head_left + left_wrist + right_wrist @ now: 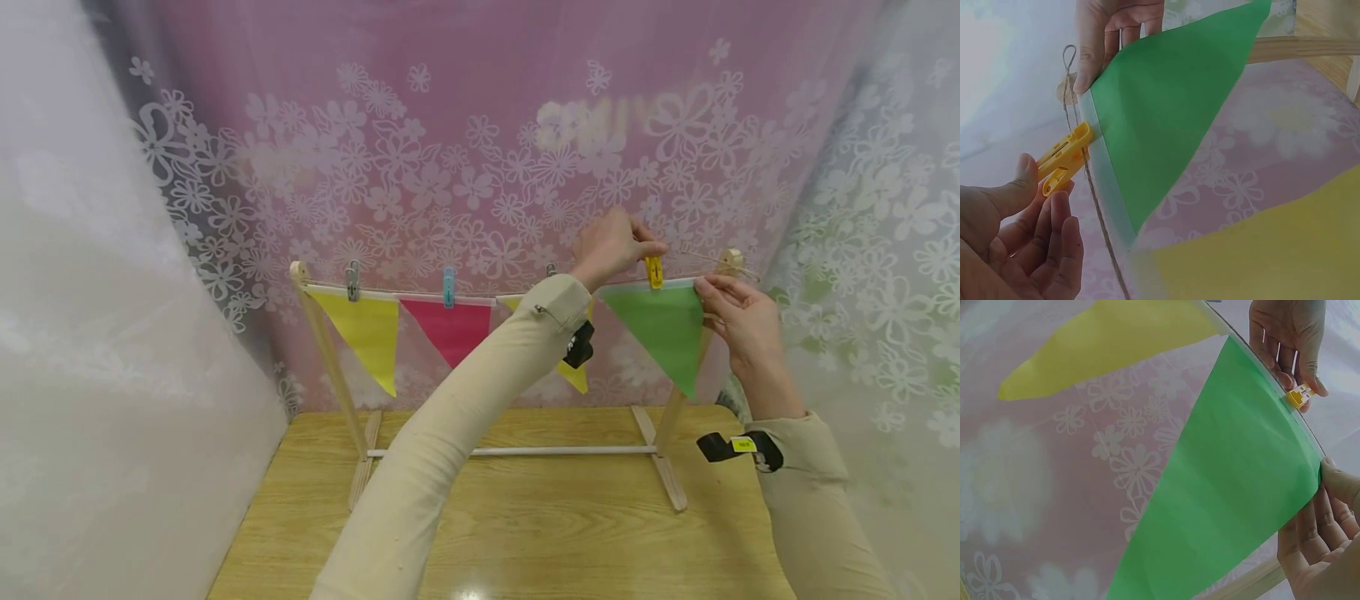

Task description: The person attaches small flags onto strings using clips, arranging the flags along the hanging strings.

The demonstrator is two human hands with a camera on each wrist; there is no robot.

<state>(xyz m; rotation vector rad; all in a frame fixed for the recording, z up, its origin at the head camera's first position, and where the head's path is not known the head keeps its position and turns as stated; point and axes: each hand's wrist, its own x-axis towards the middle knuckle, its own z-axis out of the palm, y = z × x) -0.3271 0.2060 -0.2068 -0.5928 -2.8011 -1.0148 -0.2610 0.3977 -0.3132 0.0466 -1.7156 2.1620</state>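
Note:
My left hand (613,243) pinches a yellow clothespin (655,272) by its handle end, between thumb and fingers. In the left wrist view the clothespin (1066,157) reaches across the twine (1102,228) onto the white top edge of a green triangular flag (1172,106). With thumb and fingers, my right hand (752,325) pinches the outer top corner of that green flag (663,329). The right wrist view shows this corner between the right hand's (1329,531) thumb and fingers, the clothespin (1299,397) farther along the edge.
Yellow (367,333) and pink (453,325) flags hang from the twine by a grey clothespin (353,281) and a blue one (448,287). Another yellow flag (581,375) is partly behind the left arm. A wooden stand (330,375) rests on the table (555,525); flowered curtains surround it.

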